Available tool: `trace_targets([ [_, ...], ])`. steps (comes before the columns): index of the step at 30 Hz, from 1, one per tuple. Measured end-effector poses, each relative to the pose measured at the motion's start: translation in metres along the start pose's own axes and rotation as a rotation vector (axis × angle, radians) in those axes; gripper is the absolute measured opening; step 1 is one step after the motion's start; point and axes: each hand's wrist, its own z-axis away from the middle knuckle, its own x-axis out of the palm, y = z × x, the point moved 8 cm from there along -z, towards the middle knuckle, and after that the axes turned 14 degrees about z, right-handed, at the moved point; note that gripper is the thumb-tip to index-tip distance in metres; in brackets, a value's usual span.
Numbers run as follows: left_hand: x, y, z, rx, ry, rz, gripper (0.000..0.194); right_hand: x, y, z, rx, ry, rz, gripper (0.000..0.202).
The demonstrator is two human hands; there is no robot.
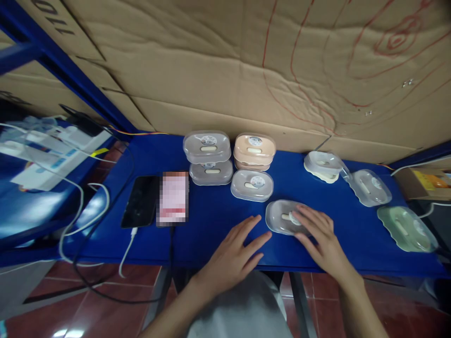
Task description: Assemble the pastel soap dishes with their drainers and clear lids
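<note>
A small oval grey soap box [282, 217] with a clear lid, a pale slot and a round label lies near the front of the blue table. My right hand [319, 232] grips its right end, thumb at the front edge and fingers over the lid. To the left of that box hovers my left hand [237, 249], open with fingers spread, holding nothing. Just behind is another grey soap box [246, 190]. Farther back stand stacked grey soap boxes [202, 152] and stacked peach soap boxes [252, 151].
On the right lie a whitish soap box [322, 164], a grey one [369, 188] and a green one [405, 230]. A black phone [139, 202] and a device with a blurred screen [173, 199] lie left, with cables. Cardboard [211, 70] walls the back.
</note>
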Motion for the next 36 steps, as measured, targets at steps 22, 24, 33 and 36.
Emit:
trace_targets([
  [22, 0.086, 0.054, -0.111, 0.346, -0.201, -0.126, 0.042, 0.022, 0.090, -0.103, -0.141, -0.141, 0.012, 0.041],
  [24, 0.076, 0.049, -0.108, 0.304, -0.175, -0.119, 0.043, 0.014, 0.087, -0.096, -0.094, -0.115, 0.024, 0.046],
  [33, 0.046, 0.019, -0.106, 0.097, -0.020, -0.336, 0.055, 0.016, 0.082, -0.074, -0.010, -0.227, -0.194, 0.045],
  [36, 0.053, 0.013, -0.113, 0.097, -0.057, -0.417, 0.042, 0.012, 0.095, -0.074, 0.068, -0.226, -0.180, 0.045],
])
